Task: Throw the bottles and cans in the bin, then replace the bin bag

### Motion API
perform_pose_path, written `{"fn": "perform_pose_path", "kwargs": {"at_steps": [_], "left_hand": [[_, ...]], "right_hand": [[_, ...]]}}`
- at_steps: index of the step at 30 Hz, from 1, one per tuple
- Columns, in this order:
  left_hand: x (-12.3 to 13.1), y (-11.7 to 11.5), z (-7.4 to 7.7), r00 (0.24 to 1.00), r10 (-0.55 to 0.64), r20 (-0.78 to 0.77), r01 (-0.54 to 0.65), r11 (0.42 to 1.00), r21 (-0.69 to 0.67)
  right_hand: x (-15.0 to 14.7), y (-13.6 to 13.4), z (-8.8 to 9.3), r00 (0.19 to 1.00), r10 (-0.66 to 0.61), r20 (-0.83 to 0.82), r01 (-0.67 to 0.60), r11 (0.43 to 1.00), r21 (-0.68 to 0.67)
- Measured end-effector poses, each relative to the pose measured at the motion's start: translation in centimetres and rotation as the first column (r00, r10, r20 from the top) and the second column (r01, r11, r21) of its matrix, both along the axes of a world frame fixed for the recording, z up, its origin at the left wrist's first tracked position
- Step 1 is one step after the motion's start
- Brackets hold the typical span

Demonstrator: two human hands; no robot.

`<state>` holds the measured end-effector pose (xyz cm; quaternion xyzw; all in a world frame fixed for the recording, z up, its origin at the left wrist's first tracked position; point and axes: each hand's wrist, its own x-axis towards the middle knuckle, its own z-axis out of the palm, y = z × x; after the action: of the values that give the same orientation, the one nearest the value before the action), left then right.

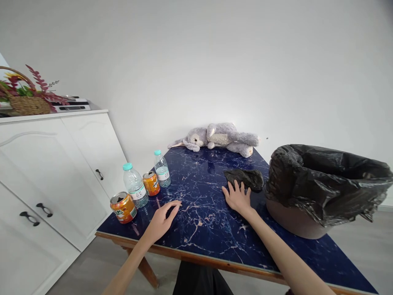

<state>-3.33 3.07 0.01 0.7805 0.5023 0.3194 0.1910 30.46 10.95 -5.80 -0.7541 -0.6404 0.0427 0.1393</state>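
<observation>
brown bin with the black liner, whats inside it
Inside the brown round bin only the crumpled black plastic liner shows, folded over its rim. The bottom is hidden from this angle, so any contents cannot be seen.

Bright, even daylight, soft faint shadows, mild sheen on the table [202, 172], wide-angle bending at the edges

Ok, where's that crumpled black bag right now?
In the head view, the crumpled black bag lies on the blue table right of centre, at the right hand's fingertips, just left of the lined bin.
</observation>
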Motion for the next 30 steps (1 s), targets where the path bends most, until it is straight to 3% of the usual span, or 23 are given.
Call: {"fn": "perform_pose_path", "kwargs": {"at_steps": [5,10,13,16,20,24,30], "left_hand": [[-0.2,0.1,-0.3,1.000,0.004,-0.002,-0.004,1.000,0.004],[-0.2,0.3,-0.3,1.000,-0.001,-0.030,0.002,1.000,0.031],[-0.2,0.2,-0.6,0.994,-0.021,-0.109,0.028,0.997,0.067],[0.0,0.3,-1.3,0.960,-0.029,-0.279,0.064,0.991,0.116],[0.3,1.2,-2.5,0.885,-0.007,-0.466,0.078,0.988,0.133],[1.3,3.3,-3.3,0.841,0.046,-0.540,0.041,0.988,0.148],[4.2,8.1,-3.2,0.822,0.072,-0.565,-0.030,0.996,0.084]], "right_hand": [[3.1,2.2,0.2,0.984,-0.172,-0.045,0.173,0.984,0.031],[3.7,1.7,0.1,0.962,-0.262,-0.084,0.271,0.954,0.126],[3.2,1.1,0.2,0.986,-0.154,-0.069,0.164,0.968,0.187],[2.2,0.7,0.3,0.996,0.073,-0.045,-0.063,0.977,0.203],[0.9,0.7,0.1,0.948,0.314,-0.056,-0.300,0.936,0.183],[0.4,0.8,-0.1,0.918,0.389,-0.083,-0.372,0.913,0.167],[0.4,0.9,-0.2,0.910,0.400,-0.104,-0.383,0.911,0.154]]}}
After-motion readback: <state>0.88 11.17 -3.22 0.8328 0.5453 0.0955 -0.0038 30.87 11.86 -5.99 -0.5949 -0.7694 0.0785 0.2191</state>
